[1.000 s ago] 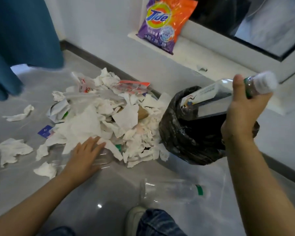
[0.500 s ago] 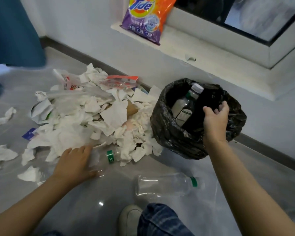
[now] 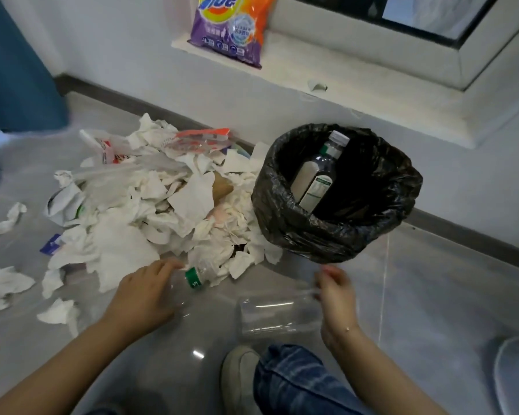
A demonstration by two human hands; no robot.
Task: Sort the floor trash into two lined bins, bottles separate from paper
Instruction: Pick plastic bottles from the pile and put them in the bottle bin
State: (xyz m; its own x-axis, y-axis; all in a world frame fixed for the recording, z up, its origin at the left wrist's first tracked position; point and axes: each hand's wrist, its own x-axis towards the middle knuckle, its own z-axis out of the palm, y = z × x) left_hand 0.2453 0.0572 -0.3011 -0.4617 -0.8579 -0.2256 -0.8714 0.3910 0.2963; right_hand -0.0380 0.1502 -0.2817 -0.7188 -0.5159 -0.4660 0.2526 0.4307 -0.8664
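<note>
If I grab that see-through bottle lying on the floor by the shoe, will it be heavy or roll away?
The clear bottle looks empty, so it is probably very light. It lies on its side on a shiny floor, so a nudge would likely set it rolling. Its thin walls may crumple a bit where the right hand takes hold.

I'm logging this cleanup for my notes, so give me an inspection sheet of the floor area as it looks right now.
Surface: grey glossy floor, shiny with reflections.
Job's things: black-lined bin holds one labelled bottle, leaning; two clear bottles lie on the floor, one with a green cap, one nearer the shoe; second bin not in view.
Clutter: paper pile left of the bin, loose scraps around it.
Grips: left hand holds the green-capped bottle; right hand at the other bottle's neck end, blurred.
Cables: nothing seen.
Surroundings: detergent bag on the ledge; blue curtain at left.
</note>
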